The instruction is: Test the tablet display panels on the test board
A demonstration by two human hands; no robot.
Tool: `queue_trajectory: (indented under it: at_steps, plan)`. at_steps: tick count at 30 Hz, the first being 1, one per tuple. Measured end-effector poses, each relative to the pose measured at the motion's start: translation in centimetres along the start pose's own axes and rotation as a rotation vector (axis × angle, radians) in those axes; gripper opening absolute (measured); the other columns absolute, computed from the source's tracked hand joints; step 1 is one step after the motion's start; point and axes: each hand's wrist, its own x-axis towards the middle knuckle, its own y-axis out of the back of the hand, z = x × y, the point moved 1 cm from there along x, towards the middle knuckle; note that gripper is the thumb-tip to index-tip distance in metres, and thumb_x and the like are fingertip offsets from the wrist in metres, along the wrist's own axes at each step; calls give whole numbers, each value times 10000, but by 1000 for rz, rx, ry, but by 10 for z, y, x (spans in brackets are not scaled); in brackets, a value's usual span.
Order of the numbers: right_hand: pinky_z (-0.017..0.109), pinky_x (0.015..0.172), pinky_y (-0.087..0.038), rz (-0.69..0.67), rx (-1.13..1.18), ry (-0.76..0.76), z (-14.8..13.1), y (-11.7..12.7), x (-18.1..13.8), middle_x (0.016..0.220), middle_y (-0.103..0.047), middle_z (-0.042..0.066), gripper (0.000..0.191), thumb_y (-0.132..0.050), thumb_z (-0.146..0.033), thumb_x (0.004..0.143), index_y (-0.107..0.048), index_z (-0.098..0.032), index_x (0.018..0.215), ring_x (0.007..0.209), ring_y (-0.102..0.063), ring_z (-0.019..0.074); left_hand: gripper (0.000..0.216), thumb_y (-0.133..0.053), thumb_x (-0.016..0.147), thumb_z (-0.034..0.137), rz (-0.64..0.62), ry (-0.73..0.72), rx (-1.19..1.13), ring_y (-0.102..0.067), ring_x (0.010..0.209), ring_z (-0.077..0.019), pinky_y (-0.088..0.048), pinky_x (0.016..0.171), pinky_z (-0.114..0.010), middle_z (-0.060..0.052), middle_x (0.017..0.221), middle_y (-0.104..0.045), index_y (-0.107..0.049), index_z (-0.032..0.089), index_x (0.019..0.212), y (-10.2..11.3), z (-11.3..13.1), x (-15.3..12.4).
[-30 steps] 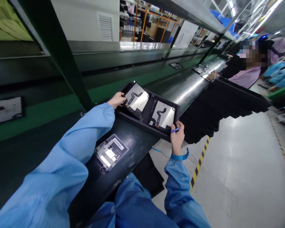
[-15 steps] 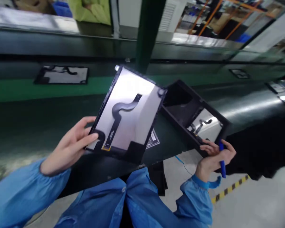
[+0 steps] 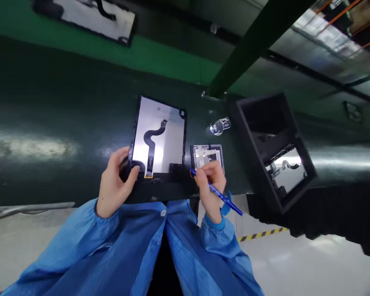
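Note:
A display panel (image 3: 168,142) with a silvery back and a dark wavy flex cable (image 3: 151,148) lies at the bench's near edge. My left hand (image 3: 115,181) grips its lower left corner, thumb on top and fingers along the side. A blue marker pen (image 3: 223,197) is pinched in my right hand (image 3: 211,185), its tip toward the panel's right edge. Partly covered by that hand is a small dark card (image 3: 211,152) with white labels and print. A shiny metallic object (image 3: 220,126) rests behind the card.
To the right stands an open black box (image 3: 255,144) with another display panel (image 3: 288,170) inside. A further panel (image 3: 95,18) lies on the green strip at the far left. A dark green post (image 3: 255,49) rises from the bench (image 3: 49,102).
The display panel came down from a raised, tilted position toward the bench. My right hand left the black box and moved left beside the panel with the pen. The view tilted down.

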Motion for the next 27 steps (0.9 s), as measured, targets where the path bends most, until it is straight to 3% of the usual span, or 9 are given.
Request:
queue_trajectory:
  at_steps: [3, 6, 9, 19, 23, 27]
  plan:
    - [189, 472, -313, -188, 21, -25, -1, -29, 5, 584, -452, -87, 281, -671, -369, 883, -483, -219, 739, 498, -417, 65, 614, -676, 871, 233, 56, -278, 364, -407, 1437, -327, -321, 1209, -547, -149, 1509, -477, -445, 223, 1440, 3, 6, 3]
    - [197, 498, -310, -299, 12, -35, 6, -53, 10, 587, -418, -87, 341, -677, -399, 890, -456, -215, 706, 522, -402, 64, 565, -615, 913, 236, -78, -325, 449, -278, 1512, -348, -241, 1228, -606, -155, 1575, -407, -425, 226, 1446, 1, 7, 11]
    - [208, 506, -298, -319, -52, -5, 14, -66, 10, 571, -343, -88, 394, -631, -392, 917, -389, -216, 661, 520, -342, 66, 555, -568, 934, 246, -196, -322, 479, -225, 1527, -366, -188, 1220, -651, -196, 1602, -356, -401, 187, 1459, -4, 3, 15]
    - [200, 504, -297, -355, -251, 128, 15, -68, 5, 556, -348, -89, 357, -584, -300, 923, -374, -212, 648, 498, -347, 55, 638, -570, 911, 231, -199, -325, 456, -278, 1513, -341, -186, 1243, -632, -215, 1576, -392, -322, 126, 1489, -5, 2, 15]
    - [197, 496, -300, -355, -212, 124, 20, -70, 4, 551, -325, -91, 364, -586, -268, 907, -347, -213, 638, 494, -333, 54, 608, -519, 939, 226, -216, -316, 464, -259, 1521, -323, -175, 1262, -631, -194, 1589, -376, -304, 113, 1497, -5, 4, 15]
    - [206, 493, -322, -247, -48, 54, 18, -61, 9, 551, -338, -90, 380, -587, -320, 927, -346, -222, 650, 493, -356, 65, 640, -518, 938, 225, -205, -314, 455, -274, 1515, -331, -198, 1253, -652, -173, 1573, -401, -260, 151, 1520, -4, 5, 15]
